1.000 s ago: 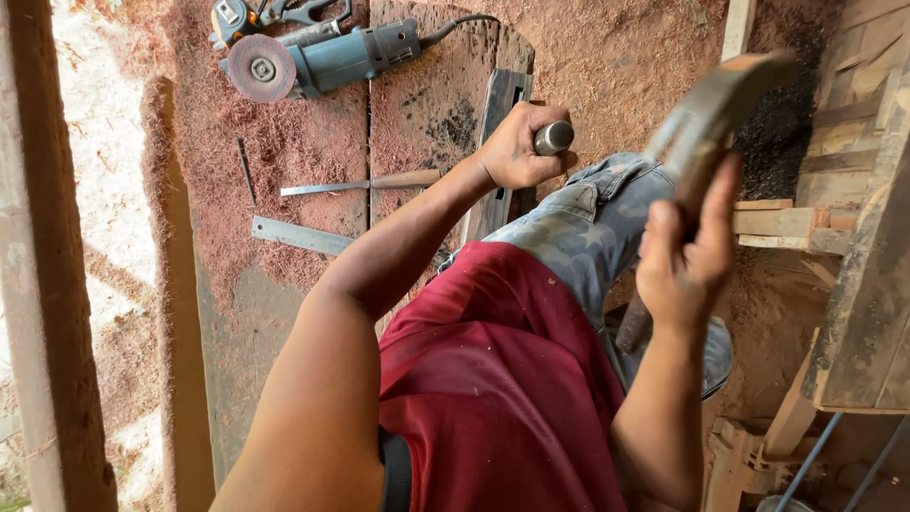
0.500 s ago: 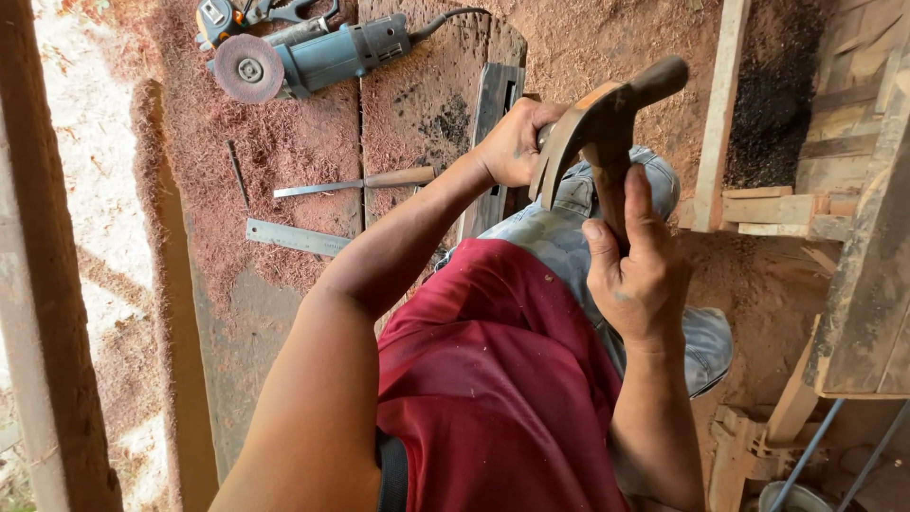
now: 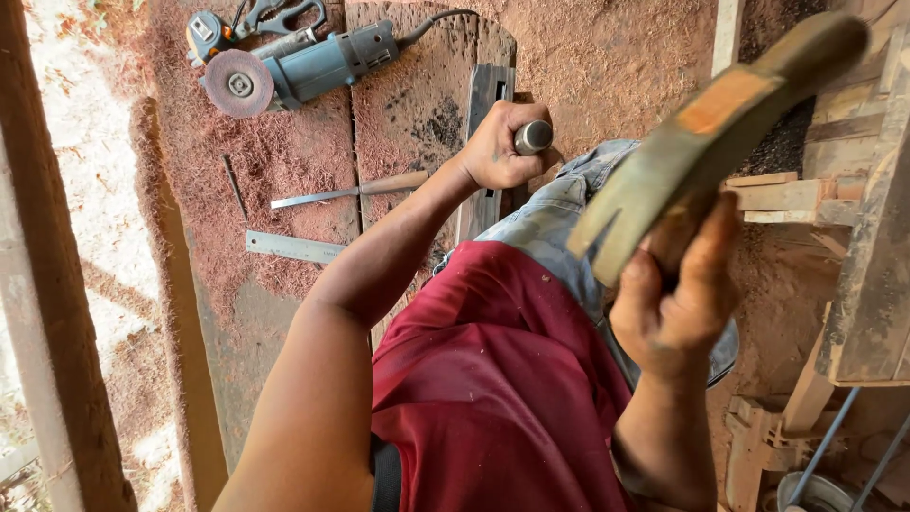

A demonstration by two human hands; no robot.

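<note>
Rising higher than before, hammer (image 3: 706, 142) in right hand (image 3: 678, 303).

- The left hand (image 3: 500, 147) and right hand (image 3: 675, 303) are bare, with no gloves, rings or watch in view.
- Both forearms are bare up to the picture's lower edge; no sleeves show.
- Dark red shorts (image 3: 493, 379), dusted with pale specks, cover the lap.
- A black waistband (image 3: 386, 479) shows at the bottom.
- Faded, worn blue denim (image 3: 559, 213) lies beyond the red cloth.
</note>
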